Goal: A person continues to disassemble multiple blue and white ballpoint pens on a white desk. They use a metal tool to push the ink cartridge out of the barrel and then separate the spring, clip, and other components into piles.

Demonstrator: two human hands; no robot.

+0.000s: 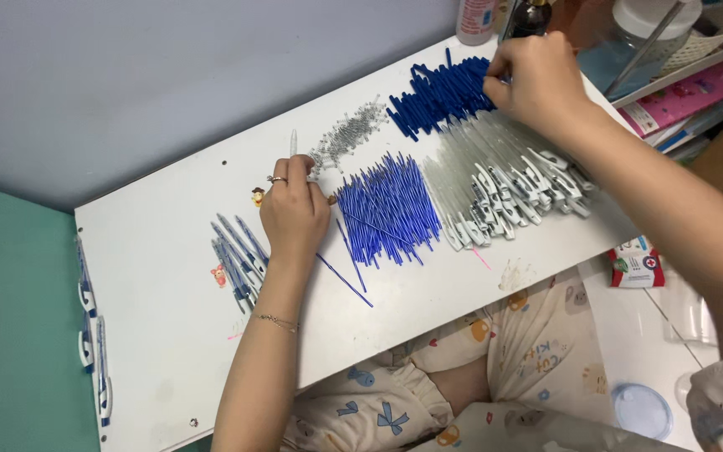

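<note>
Seen from above, a person sits with a white board serving as a desk (161, 335) across the lap, sorting ballpoint pen parts.

The left hand (294, 213) rests near the middle of the desk, fingers curled closed around a slim clear pen barrel (293, 142) that pokes up past the knuckles. A ring and a thin bracelet show on this hand and wrist.

The right hand (537, 79) reaches to the far edge, fingertips pinched together on the pile of dark blue pen caps (441, 92); whether it has one in its grip cannot be told.

Just right of the left hand lies a fan of thin blue ink refills (387, 209), smooth and needle-like, with a couple strayed toward the near edge. Behind them sits a small glinting heap of tiny metal springs (349, 134). Further right is a wide spread of clear plastic barrels with white clips (504, 188). To the left of the left hand lie a few assembled pens (236, 255).

The desk appears tilted and glossy, so the round refills and barrels could roll off toward the lap. The springs are light and loose; a brushing wrist could scatter them. The right forearm crosses low over the clear barrels and could drag them out of order.
</note>
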